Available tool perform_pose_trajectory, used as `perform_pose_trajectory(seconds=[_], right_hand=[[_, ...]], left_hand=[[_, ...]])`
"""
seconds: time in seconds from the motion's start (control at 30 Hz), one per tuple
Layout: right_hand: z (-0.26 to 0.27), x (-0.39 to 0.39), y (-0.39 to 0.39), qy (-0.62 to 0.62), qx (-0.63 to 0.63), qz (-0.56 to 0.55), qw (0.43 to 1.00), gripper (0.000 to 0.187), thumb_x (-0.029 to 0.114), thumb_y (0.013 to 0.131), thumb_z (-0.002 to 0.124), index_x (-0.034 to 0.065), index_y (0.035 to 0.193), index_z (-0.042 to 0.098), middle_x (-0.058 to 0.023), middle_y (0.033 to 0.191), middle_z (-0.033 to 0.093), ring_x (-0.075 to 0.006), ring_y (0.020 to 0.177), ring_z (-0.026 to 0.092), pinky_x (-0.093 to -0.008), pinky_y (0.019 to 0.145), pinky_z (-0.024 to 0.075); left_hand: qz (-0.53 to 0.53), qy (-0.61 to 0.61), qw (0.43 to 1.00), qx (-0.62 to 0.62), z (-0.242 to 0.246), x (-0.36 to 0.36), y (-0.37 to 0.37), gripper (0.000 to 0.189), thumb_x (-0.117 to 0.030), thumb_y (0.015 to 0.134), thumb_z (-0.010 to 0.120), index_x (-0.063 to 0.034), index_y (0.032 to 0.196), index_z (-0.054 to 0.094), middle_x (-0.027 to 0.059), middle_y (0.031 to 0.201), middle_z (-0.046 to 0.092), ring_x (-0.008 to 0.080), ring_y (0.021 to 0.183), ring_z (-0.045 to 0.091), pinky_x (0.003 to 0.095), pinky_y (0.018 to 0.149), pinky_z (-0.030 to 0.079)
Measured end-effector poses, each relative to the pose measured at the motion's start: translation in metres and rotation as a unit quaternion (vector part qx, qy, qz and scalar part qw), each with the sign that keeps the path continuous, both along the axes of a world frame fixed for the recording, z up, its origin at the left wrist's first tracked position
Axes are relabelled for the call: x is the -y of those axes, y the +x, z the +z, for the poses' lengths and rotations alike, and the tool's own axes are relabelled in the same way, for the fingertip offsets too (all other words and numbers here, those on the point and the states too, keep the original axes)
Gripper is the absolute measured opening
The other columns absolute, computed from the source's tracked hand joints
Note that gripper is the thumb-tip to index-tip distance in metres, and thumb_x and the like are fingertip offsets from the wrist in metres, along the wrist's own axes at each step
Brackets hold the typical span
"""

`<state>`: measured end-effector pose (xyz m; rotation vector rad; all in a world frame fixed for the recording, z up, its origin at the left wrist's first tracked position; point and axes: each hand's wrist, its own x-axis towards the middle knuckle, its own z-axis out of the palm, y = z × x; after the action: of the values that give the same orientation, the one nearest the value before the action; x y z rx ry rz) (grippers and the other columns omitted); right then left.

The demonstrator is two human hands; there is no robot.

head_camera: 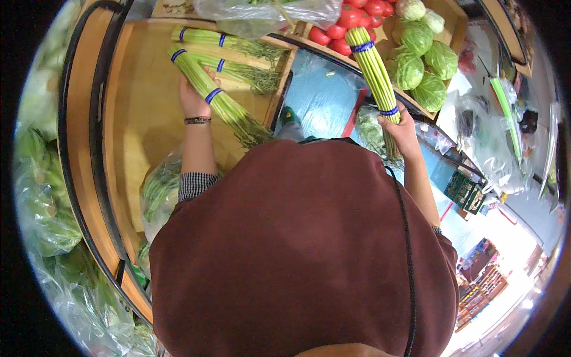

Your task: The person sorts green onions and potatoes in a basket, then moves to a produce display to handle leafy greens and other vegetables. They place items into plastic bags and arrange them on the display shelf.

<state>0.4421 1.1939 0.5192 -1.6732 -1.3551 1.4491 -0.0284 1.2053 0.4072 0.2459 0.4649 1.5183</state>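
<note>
My left hand (192, 99) is under a long bundle of green stalks (225, 105), probably garlic scapes, with its fingertips showing along the far side. Two blue bands circle that bundle, and its thin, darker tips slant down toward my body. Beyond it, two similar bundles lie in the wooden bin: an upper bundle (200, 37) and a lower bundle (238, 69). On the other side, my right hand (401, 134) grips another banded bundle (372, 73) near its lower blue band. That bundle's pale cut ends point away from me, over the tomatoes.
The wooden bin (134, 89) has a raised black-edged rim at left. Tomatoes (354, 18) and round cabbages (417, 58) fill another bin ahead. Bagged greens (163, 192) lie by my left forearm. A bagged cabbage (371, 127) is below my right hand. A green-handled knife (506, 116) lies among plastic bags.
</note>
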Motion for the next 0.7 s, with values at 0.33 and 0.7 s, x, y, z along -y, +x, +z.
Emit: perform_pose_trajectory(seconds=[0.33,0.7], right_hand=[[0.051,-0.026,0.024,0.047,-0.503,-0.038,0.862,0.077,0.058,0.080,0.049,0.0126,0.136,0.024,-0.0050,0.084,0.047,-0.0148,0.067,0.046,-0.0281,0.064,0.0414],[0.040,-0.024,0.028,0.014,-0.643,-0.057,0.763,0.061,0.050,0.085,0.045,0.0121,0.131,0.031,0.0005,0.067,0.039,-0.0081,0.050,0.036,-0.0231,0.048,0.0296]], left_hand=[[-0.051,0.067,0.995,-0.058,0.096,-0.032,0.084,0.045,-0.031,0.087,0.048,-0.0042,0.123,0.039,0.0065,0.091,0.047,0.0151,0.073,0.046,0.0313,0.068,0.042],[-0.129,0.213,0.965,-0.081,0.158,-0.060,0.127,0.057,-0.030,0.081,0.053,-0.0059,0.128,0.033,0.0048,0.085,0.043,0.0131,0.068,0.042,0.0289,0.062,0.037]])
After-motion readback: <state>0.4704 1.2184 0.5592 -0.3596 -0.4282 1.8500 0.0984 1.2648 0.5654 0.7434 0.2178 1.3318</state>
